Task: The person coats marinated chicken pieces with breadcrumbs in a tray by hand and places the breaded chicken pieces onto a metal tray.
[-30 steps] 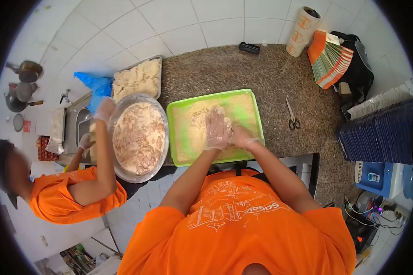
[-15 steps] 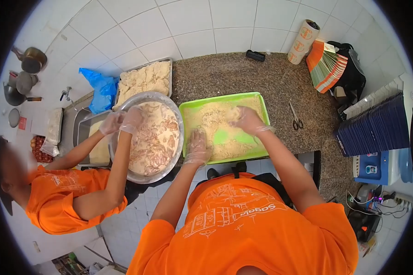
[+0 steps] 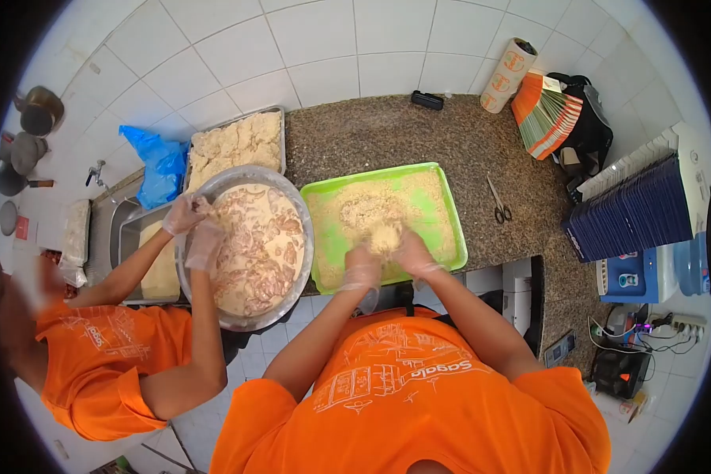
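Observation:
A green tray (image 3: 453,207) holding pale crumbs (image 3: 363,207) lies before me on the counter. Over its near half, a crumb-coated piece of meat (image 3: 385,238) is pressed between my two hands. My left hand (image 3: 362,268), in a clear plastic glove, closes on the piece from the left. From the right, my gloved right hand (image 3: 413,254) grips the same piece. Motion smears the fingers of both hands. Left of the tray stands a big metal bowl (image 3: 308,265) of raw meat pieces (image 3: 268,245) in creamy batter.
A co-worker's gloved hands (image 3: 196,229) are at the bowl's left rim. Behind it a metal tray (image 3: 283,130) carries coated pieces, beside a blue plastic bag (image 3: 159,170). Scissors (image 3: 499,207) lie right of the green tray. A plastic-wrap roll (image 3: 507,75) stands by the wall.
My hands have come together over the tray's near half, bringing the coated piece between them; before, they were apart. The co-worker's hands moved slightly left. The whole view shifted a little.

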A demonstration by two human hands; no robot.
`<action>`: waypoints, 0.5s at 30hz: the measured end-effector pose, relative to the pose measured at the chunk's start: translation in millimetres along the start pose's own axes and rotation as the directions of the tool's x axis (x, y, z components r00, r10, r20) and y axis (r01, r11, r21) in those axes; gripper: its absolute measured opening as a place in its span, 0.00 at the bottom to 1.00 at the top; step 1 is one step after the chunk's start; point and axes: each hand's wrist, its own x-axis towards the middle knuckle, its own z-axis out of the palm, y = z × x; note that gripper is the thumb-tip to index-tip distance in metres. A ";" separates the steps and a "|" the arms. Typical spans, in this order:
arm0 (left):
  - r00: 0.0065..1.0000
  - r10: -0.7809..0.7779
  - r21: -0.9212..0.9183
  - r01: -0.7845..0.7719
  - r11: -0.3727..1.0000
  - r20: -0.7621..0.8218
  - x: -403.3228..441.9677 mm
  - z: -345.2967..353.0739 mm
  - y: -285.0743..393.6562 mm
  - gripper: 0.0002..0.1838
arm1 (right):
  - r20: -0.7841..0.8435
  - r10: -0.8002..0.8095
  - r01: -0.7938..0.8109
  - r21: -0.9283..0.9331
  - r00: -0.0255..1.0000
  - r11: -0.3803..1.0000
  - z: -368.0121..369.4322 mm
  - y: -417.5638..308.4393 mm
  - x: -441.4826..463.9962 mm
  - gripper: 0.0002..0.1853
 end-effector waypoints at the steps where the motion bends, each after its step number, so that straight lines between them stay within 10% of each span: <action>1: 1.000 0.000 -0.002 0.000 1.000 0.007 -1.7 -11.0 6.2 0.24 | -0.082 -0.002 0.002 0.008 0.997 1.000 -14.2 -9.0 -5.5 0.39; 3: 0.962 -0.200 0.283 0.142 0.948 0.188 -12.7 -27.2 13.1 0.18 | -0.155 0.019 -0.015 0.026 0.988 1.000 -10.9 5.8 -14.8 0.38; 5: 0.982 -0.120 0.247 0.080 0.966 0.148 -7.4 9.3 -4.5 0.16 | -0.106 -0.361 0.288 -0.417 0.926 0.862 11.0 45.6 -2.0 0.35; 7: 0.994 -0.045 0.211 0.023 0.977 0.099 -2.3 29.8 -3.2 0.15 | -0.120 -0.353 0.276 -0.413 0.928 0.868 9.8 23.2 -6.9 0.35; 9: 0.997 -0.073 0.077 0.071 0.994 0.018 3.1 37.9 5.1 0.13 | 0.117 0.047 -0.027 -0.170 0.992 0.985 -13.4 -2.8 -6.9 0.35; 10: 0.997 -0.069 0.081 0.068 0.994 0.015 6.6 29.7 16.7 0.13 | 0.114 0.043 -0.024 -0.166 0.993 0.986 -11.8 10.1 2.4 0.35; 12: 0.909 0.292 -0.092 -0.332 0.939 -0.299 14.3 13.5 37.6 0.13 | -0.002 -0.142 0.115 0.600 0.990 0.792 -6.7 39.3 21.7 0.34; 13: 0.911 0.290 -0.088 -0.328 0.941 -0.295 27.2 11.1 43.8 0.13 | 0.001 -0.140 0.111 0.605 0.990 0.788 -17.4 31.6 19.2 0.34; 15: 0.827 0.483 0.317 -0.394 0.863 -0.287 59.3 4.8 56.4 0.14 | 0.004 0.006 -0.007 0.606 1.000 0.796 -40.7 18.6 16.3 0.32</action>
